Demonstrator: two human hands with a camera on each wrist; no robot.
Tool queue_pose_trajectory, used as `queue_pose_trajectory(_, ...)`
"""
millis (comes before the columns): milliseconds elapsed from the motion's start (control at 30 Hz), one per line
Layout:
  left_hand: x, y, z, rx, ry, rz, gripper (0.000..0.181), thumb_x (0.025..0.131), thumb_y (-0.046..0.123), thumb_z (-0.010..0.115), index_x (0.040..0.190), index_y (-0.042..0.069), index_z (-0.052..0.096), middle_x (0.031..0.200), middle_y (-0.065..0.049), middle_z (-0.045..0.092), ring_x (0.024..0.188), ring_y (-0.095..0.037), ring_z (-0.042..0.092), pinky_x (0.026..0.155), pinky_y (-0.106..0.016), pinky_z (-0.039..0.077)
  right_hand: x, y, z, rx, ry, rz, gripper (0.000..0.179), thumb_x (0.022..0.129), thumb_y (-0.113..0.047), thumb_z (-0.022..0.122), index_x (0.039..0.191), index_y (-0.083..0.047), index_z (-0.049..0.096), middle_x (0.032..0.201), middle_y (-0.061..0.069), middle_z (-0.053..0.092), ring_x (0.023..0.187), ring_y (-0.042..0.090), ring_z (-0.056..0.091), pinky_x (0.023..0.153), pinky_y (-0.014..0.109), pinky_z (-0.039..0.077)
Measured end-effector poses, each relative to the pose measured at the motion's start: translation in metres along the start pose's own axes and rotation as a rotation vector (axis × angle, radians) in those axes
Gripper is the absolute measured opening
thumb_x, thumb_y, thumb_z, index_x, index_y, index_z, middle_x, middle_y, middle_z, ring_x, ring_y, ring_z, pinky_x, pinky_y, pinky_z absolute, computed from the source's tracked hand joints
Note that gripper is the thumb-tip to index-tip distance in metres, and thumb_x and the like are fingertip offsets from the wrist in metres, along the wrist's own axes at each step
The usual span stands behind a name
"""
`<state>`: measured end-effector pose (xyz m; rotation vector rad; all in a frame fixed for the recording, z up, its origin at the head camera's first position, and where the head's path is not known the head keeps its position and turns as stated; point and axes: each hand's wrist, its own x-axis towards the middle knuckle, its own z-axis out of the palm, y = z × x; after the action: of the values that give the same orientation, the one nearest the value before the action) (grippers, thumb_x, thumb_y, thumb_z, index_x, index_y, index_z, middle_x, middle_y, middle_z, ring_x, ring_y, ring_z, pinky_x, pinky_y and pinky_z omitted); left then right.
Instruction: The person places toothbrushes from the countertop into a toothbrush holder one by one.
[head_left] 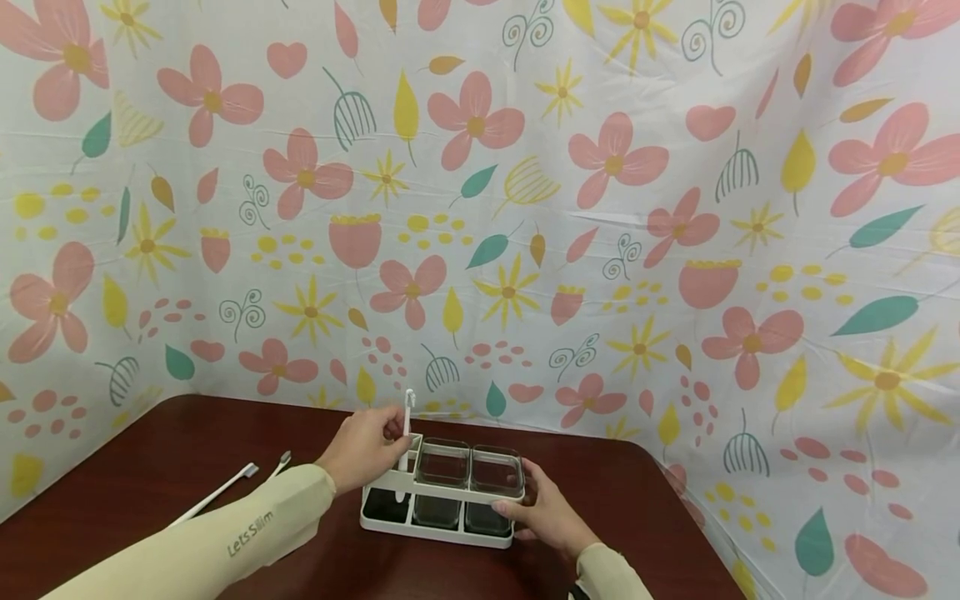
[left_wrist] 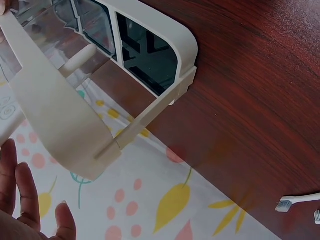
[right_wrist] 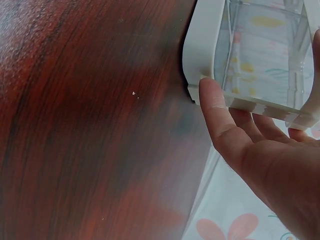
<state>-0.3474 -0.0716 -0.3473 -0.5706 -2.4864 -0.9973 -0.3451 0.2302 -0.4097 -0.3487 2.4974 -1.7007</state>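
A white toothbrush stands upright, bristles up, in the left slot of a white toothbrush holder. My left hand pinches it near the head. The handle's lower end shows below the top rail in the left wrist view, above the dark base. Two clear cups sit side by side in the holder's other openings. At the right end, my right hand grips the holder, thumb on the front and fingers round the side. The right wrist view shows those fingers against the white frame.
Two more toothbrushes lie on the dark wooden table to the left, one a white toothbrush and the other a toothbrush partly hidden by my left sleeve. A flowered curtain hangs behind the table.
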Motion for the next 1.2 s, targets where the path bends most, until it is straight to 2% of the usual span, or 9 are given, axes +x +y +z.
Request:
queue_pose_trajectory(233,-0.002,0.0,0.002,0.024,-0.015,0.001,0.017,0.089,0.012,0.073,0.08,0.02,0.062,0.074,0.014,0.061,0.067,-0.003,0.055,0.066,-0.034,0.049,0.002,0.003,-0.001,-0.002,-0.008,0.012,0.096,0.087,-0.022,0.079,0.152,0.007,0.014,0.14,0.036,0.041,0.1,0.03,0.065,0.068,0.053,0.056)
queue_pose_trajectory(567,-0.002,-0.001,0.006,0.106,-0.014,0.006,0.019,0.088,0.018,0.075,0.073,0.023,0.064,0.07,0.018,0.058,0.066,-0.002,0.054,0.079,-0.047,0.045,0.0,0.0,-0.001,-0.004,-0.013,0.002,0.095,0.087,-0.022,0.079,0.151,0.006,0.015,0.139,0.034,0.042,0.1,0.029,0.065,0.067,0.052,0.057)
queue_pose_trajectory(800,-0.002,-0.003,0.008,0.154,-0.002,0.012,0.022,0.086,0.019,0.075,0.069,0.025,0.063,0.075,0.016,0.058,0.08,-0.011,0.058,0.084,-0.055,0.041,-0.002,0.0,0.0,-0.002,-0.008,-0.013,0.095,0.086,-0.022,0.08,0.151,0.007,0.016,0.138,0.034,0.044,0.101,0.03,0.064,0.066,0.052,0.057)
queue_pose_trajectory(967,-0.003,-0.004,0.01,0.164,-0.001,0.007,0.024,0.085,0.019,0.075,0.067,0.026,0.062,0.091,0.009,0.064,0.092,-0.02,0.058,0.088,-0.058,0.038,-0.001,0.001,0.0,0.006,-0.01,-0.013,0.096,0.086,-0.023,0.08,0.151,0.006,0.016,0.138,0.034,0.044,0.101,0.03,0.065,0.066,0.052,0.057)
queue_pose_trajectory(1200,-0.003,-0.006,0.014,0.204,-0.026,0.008,0.021,0.085,0.021,0.077,0.069,0.026,0.063,0.078,0.015,0.05,0.082,-0.013,0.049,0.084,-0.056,0.037,0.0,0.002,-0.001,0.014,-0.013,-0.01,0.095,0.086,-0.023,0.08,0.151,0.006,0.017,0.138,0.034,0.044,0.1,0.029,0.065,0.066,0.052,0.057)
